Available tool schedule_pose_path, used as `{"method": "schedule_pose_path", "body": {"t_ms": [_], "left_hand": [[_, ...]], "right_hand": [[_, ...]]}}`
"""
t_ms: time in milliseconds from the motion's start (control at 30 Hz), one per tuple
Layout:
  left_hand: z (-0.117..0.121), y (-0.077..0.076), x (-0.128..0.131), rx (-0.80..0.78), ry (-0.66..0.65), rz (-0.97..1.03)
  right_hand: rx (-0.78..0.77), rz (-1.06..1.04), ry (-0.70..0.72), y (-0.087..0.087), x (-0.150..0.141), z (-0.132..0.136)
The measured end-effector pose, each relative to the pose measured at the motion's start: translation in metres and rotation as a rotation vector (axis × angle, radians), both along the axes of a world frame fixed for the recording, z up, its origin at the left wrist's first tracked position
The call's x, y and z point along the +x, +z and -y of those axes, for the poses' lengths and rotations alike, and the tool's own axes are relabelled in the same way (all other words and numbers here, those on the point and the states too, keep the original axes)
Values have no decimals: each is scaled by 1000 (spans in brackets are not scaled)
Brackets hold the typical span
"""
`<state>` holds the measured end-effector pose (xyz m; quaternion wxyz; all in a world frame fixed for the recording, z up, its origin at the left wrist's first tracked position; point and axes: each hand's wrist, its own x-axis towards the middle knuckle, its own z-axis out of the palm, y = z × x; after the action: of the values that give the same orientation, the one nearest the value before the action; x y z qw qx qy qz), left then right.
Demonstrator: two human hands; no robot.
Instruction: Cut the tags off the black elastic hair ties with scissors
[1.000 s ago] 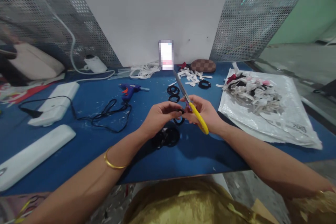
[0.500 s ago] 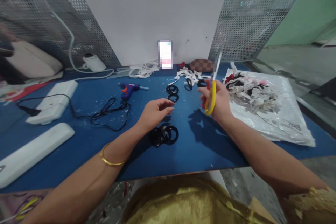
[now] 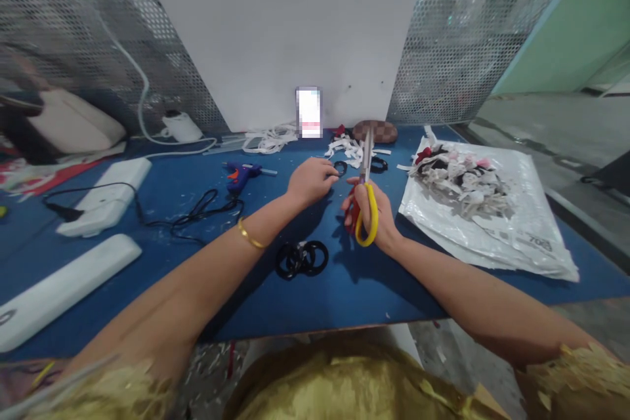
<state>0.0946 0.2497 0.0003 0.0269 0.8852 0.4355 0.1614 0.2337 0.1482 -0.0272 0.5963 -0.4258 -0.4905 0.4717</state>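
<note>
My right hand (image 3: 375,215) grips yellow-and-red-handled scissors (image 3: 363,200) with the blades pointing up and away from me. My left hand (image 3: 310,180) reaches forward over the blue table (image 3: 374,275), its fingertips pinched on a black hair tie (image 3: 340,167). A small heap of black hair ties (image 3: 301,258) lies on the table nearer to me, between my forearms. White ribbon scraps (image 3: 350,147) and another black hair tie (image 3: 378,163) lie just beyond the scissors.
A clear plastic bag (image 3: 497,223) bearing a pile of ribbon bows (image 3: 460,177) lies at the right. A blue glue gun (image 3: 242,172), a black cable (image 3: 197,213), white boxes (image 3: 105,197) and a long white case (image 3: 59,289) sit at the left. Mesh panels and a white board stand behind.
My left hand moved forward from the heap of hair ties and pinched a tie farther out. My right hand came back toward the middle with the scissors, blades still upward.
</note>
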Motion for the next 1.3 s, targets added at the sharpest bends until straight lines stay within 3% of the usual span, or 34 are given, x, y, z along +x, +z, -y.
{"method": "schedule_pose_path", "body": {"t_ms": [167,333,533,700,800,933,1067,1200,1300], "left_hand": [[-30,-6,38,-49,2,-110],[-38,-6,45,-48,61,-114],[-41,6,61,-13,46,8],[-48,20,81,9,-141,227],[-51,28,66,-33,-121,245],[-39,28,25,-67,10,-15],[-17,10,-1,-23,97,-110],[-11,-11,-2,-5,131,-81],[-16,-16,0,-17,120,-43]], "right_hand": [[12,4,2,2,3,0],[84,104,0,-2,5,-3],[204,142,-38,-4,3,4],[243,232,-57,1,4,8],[201,256,-62,1,4,7],[119,177,-46,2,2,2],[30,66,6,3,1,-2],[-3,26,-3,2,2,-5],[-9,12,22,0,3,-6]]}}
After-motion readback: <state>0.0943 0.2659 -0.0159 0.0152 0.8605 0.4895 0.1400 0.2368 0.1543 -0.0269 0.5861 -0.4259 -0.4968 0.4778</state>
